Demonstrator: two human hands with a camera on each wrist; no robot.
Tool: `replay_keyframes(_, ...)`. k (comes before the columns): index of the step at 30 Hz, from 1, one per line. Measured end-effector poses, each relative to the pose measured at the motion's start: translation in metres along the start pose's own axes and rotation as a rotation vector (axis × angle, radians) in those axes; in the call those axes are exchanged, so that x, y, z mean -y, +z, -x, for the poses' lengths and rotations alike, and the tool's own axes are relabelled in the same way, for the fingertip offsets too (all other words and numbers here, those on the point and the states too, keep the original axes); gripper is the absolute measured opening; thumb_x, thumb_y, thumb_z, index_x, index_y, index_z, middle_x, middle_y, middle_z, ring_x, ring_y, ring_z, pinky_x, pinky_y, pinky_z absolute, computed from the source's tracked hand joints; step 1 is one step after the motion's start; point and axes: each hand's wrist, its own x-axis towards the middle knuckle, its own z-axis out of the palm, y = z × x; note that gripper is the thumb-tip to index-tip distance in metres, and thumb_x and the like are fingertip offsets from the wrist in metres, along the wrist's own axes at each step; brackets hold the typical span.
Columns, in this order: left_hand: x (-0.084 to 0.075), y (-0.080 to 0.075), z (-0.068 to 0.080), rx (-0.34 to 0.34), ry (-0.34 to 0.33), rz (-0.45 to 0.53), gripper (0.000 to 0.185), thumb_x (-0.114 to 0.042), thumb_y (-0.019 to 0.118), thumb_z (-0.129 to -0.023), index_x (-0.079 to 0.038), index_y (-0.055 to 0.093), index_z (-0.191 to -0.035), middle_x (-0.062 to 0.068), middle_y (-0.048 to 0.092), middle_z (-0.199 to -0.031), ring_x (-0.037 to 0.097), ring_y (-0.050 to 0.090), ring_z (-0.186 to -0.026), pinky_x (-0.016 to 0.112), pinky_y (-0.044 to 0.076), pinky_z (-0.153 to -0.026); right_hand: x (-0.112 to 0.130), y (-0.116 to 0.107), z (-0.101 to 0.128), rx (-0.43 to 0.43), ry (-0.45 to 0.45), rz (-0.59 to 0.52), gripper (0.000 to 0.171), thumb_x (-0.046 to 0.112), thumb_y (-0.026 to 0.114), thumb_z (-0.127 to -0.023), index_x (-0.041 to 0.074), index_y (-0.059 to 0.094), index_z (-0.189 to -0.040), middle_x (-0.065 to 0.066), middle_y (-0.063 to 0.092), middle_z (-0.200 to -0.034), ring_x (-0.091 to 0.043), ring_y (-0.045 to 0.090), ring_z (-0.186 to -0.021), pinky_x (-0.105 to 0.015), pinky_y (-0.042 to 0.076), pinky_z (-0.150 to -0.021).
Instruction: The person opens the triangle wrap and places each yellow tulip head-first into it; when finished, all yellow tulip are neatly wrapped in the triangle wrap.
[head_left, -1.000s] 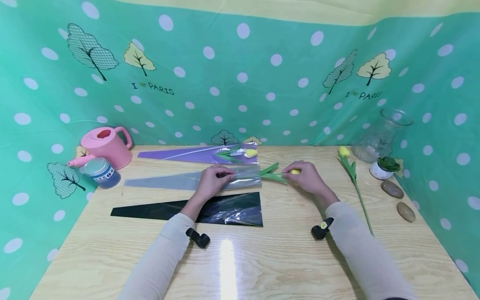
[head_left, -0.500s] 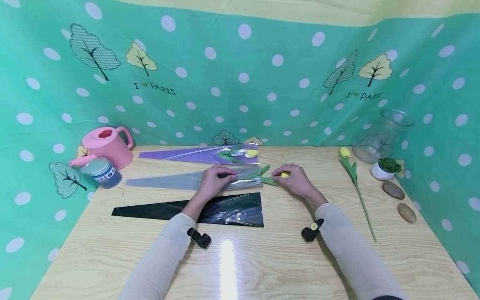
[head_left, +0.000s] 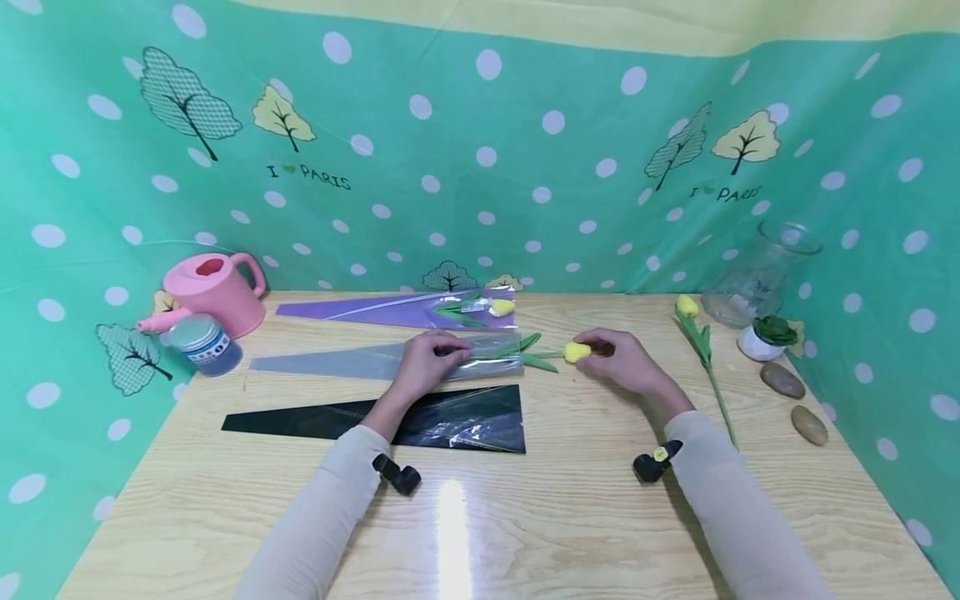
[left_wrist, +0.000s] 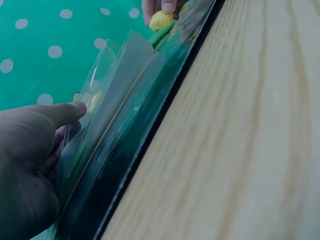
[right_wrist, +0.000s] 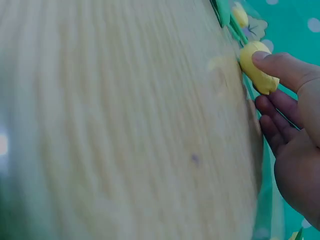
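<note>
In the head view my left hand (head_left: 427,362) pinches the upper film of a translucent grey flower sleeve (head_left: 337,364) on the table. The left wrist view shows the sleeve's film (left_wrist: 115,82) between thumb and fingers. A yellow tulip (head_left: 577,352) lies with its stem inside the sleeve; its leaves stick partly out of the wide end, and its bloom is outside. My right hand (head_left: 630,364) holds that bloom, thumb on one side and fingers on the other. In the right wrist view the thumb presses on the yellow bloom (right_wrist: 254,65).
A purple sleeve (head_left: 360,310) with a tulip lies behind, a black sleeve (head_left: 465,421) in front. At left stand a pink watering can (head_left: 217,296) and a blue jar (head_left: 206,346). At right are another tulip (head_left: 705,346), a glass vase (head_left: 750,279), a potted succulent (head_left: 765,340) and two stones (head_left: 782,379).
My right hand pushed the tulip left into the sleeve, then drew back right and shifted its hold from the stem below the bloom to the bloom itself. My left hand stays in place.
</note>
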Motion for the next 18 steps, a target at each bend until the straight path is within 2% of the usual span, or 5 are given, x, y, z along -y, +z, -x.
replay_keyframes(5,0.0,0.001,-0.001,0.009,-0.011,0.008,0.014,-0.02,0.078,-0.094,-0.016,0.083,-0.106,0.005,0.076,-0.112,0.025,0.069,-0.108,0.044,0.058,-0.091,-0.005,-0.001,0.002,-0.015,0.003,0.002,0.036,0.021,0.076,-0.096,0.013,0.07,-0.13,-0.012,0.07,-0.125,-0.024,0.064,-0.106,-0.029,0.053,-0.089)
replay_keyframes(12,0.001,0.001,-0.001,0.006,-0.011,0.013,0.014,-0.019,0.077,-0.094,-0.015,0.083,-0.106,0.005,0.076,-0.112,0.025,0.069,-0.107,0.044,0.058,-0.09,-0.003,0.005,0.003,-0.048,-0.003,-0.116,0.037,0.016,0.075,-0.096,0.011,0.07,-0.132,-0.016,0.07,-0.128,-0.024,0.066,-0.111,-0.017,0.054,-0.087)
replay_keyframes(18,0.0,0.0,-0.001,0.003,-0.018,0.012,0.013,-0.022,0.078,-0.094,-0.018,0.083,-0.106,0.004,0.076,-0.111,0.023,0.07,-0.106,0.042,0.058,-0.09,0.004,0.018,-0.001,-0.067,-0.02,-0.16,0.035,0.015,0.075,-0.096,0.008,0.07,-0.129,-0.016,0.07,-0.128,-0.014,0.069,-0.107,-0.016,0.055,-0.087)
